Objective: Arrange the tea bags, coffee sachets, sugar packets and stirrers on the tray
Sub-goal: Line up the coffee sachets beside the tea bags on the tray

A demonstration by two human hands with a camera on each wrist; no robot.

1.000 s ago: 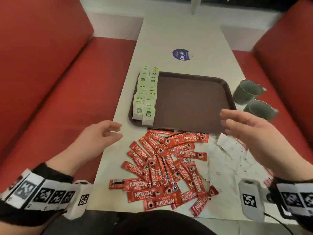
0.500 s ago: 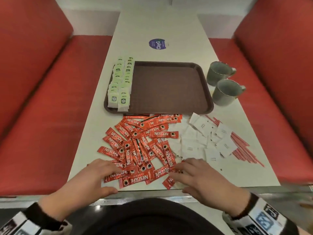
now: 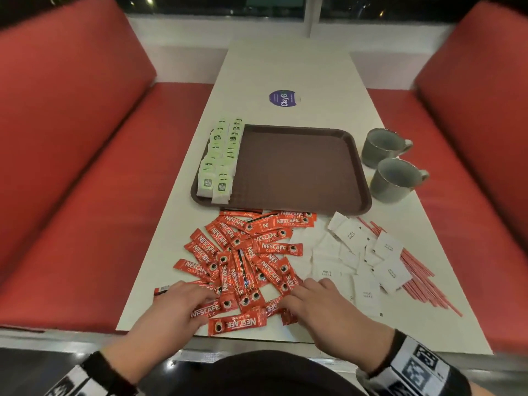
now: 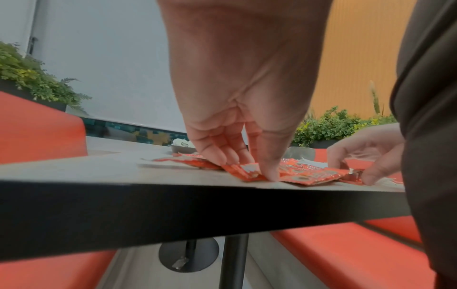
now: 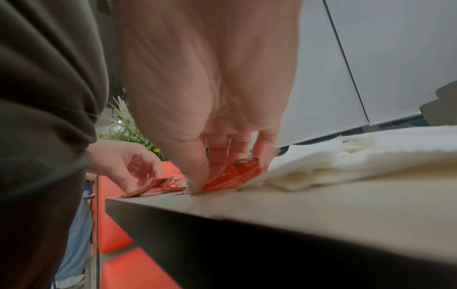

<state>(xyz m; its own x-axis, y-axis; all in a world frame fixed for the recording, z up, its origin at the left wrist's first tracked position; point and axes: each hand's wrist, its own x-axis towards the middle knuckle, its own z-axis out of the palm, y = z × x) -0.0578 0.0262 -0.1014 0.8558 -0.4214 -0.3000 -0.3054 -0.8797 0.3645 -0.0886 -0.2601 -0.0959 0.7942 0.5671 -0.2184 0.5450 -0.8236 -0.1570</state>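
Observation:
A brown tray point(image 3: 300, 172) holds two rows of green tea bags point(image 3: 220, 164) along its left side. In front of it lies a loose pile of red coffee sachets point(image 3: 243, 252), with white sugar packets point(image 3: 351, 252) and pink stirrers point(image 3: 420, 281) to the right. Both hands work at the pile's near edge. My left hand point(image 3: 197, 305) pinches a red sachet point(image 4: 247, 172) between thumb and fingers on the tabletop. My right hand point(image 3: 297, 304) pinches another sachet point(image 5: 235, 174), lifting its far end slightly.
Two grey mugs point(image 3: 383, 147) point(image 3: 397, 178) stand right of the tray. A round purple sticker point(image 3: 284, 98) sits farther back on the table. Red benches point(image 3: 85, 195) flank both sides. The table's near edge point(image 4: 173, 187) lies just under my hands.
Both hands dropped from near the tray to the pile's near edge. Over the last half second they closed onto sachets there.

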